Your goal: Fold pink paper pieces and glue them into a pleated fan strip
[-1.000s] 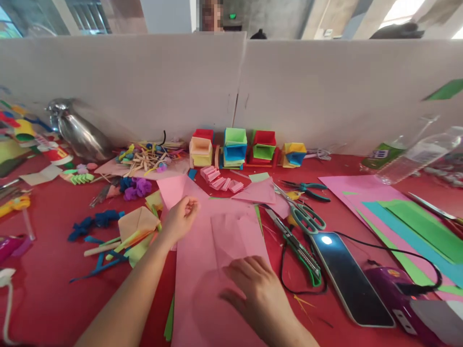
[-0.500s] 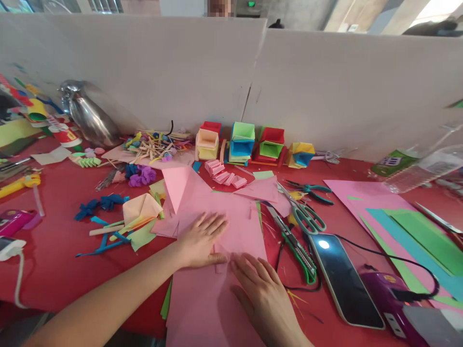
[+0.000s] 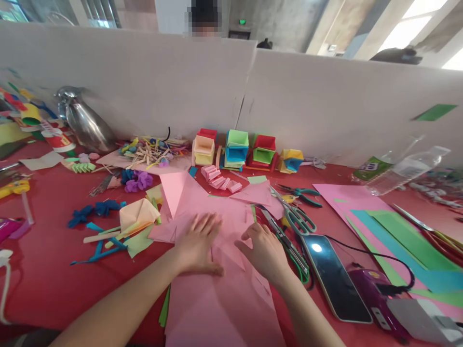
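A large pink paper sheet lies in front of me on the red table, partly folded. My left hand lies flat on it, fingers spread and pressing down. My right hand rests on the paper just to the right, fingers curled, with its fingertips on a fold edge. Another pink folded piece stands up behind my left hand.
Scissors, a green utility knife, a phone and a purple glue gun lie to the right. Coloured sheets and a bottle sit farther right. Folded paper boxes line the white divider. Paper scraps lie left.
My right hand has moved up and away from me along the pink sheet and now curls at a fold. My left hand stays flat on the paper after pressing it down.
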`<state>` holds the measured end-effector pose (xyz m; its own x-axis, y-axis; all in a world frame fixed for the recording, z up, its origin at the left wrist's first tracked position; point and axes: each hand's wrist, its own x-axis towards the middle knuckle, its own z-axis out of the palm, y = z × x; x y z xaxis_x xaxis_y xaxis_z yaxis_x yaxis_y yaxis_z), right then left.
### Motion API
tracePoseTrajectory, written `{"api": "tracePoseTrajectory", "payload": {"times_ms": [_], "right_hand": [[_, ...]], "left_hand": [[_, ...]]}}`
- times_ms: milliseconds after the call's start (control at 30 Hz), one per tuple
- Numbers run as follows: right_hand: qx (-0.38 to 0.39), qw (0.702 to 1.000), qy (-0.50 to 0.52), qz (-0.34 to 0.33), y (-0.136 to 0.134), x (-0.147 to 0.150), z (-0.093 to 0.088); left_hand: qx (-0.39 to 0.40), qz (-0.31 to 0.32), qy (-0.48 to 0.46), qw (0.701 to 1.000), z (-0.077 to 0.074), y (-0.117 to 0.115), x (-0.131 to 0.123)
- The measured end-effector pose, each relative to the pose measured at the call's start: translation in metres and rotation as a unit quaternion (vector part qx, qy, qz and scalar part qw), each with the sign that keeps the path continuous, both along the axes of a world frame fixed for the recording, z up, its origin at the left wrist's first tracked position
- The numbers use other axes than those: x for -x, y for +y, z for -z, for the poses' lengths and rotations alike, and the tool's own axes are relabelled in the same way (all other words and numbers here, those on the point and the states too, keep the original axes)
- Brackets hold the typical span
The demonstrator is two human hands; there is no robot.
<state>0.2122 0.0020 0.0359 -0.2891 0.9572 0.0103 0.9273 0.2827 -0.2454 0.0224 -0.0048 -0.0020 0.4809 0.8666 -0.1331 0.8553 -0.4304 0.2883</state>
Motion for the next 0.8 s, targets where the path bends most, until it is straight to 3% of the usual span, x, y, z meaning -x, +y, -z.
{"api": "tracePoseTrajectory", "payload": {"times_ms": [200,300,400,500,567,600,667,733,800], "right_hand": [[-0.004,1.000,0.015,0.008,0.019,0.015,0.014],[0.030,0.993,0.116,-0.012,0.020,0.014,0.018],[0.116,0.957,0.264,-0.016,0.020,0.012,0.016],[0.198,0.905,0.378,-0.007,0.017,0.011,0.010],[0.235,0.877,0.419,-0.022,0.013,0.011,0.007],[0.236,0.879,0.414,-0.030,0.011,0.010,0.006],[0.186,0.912,0.364,-0.032,0.008,0.009,0.005],[0.063,0.953,0.296,-0.031,0.005,0.009,0.006],[-0.073,0.968,0.232,-0.060,0.001,0.010,0.007]], "left_hand": [[-0.058,-0.057,-0.045,0.996,0.011,0.004,-0.001],[-0.092,-0.084,-0.141,0.982,0.013,0.011,0.008],[-0.092,-0.145,-0.273,0.947,0.007,0.016,0.020],[0.010,-0.205,-0.394,0.896,-0.002,0.020,0.027],[0.034,-0.247,-0.444,0.861,-0.005,0.022,0.029],[0.043,-0.267,-0.460,0.846,-0.006,0.023,0.030],[0.042,-0.287,-0.478,0.829,-0.005,0.025,0.031],[0.005,-0.293,-0.478,0.828,-0.005,0.024,0.033],[-0.075,-0.286,-0.463,0.835,-0.007,0.022,0.035]]}}
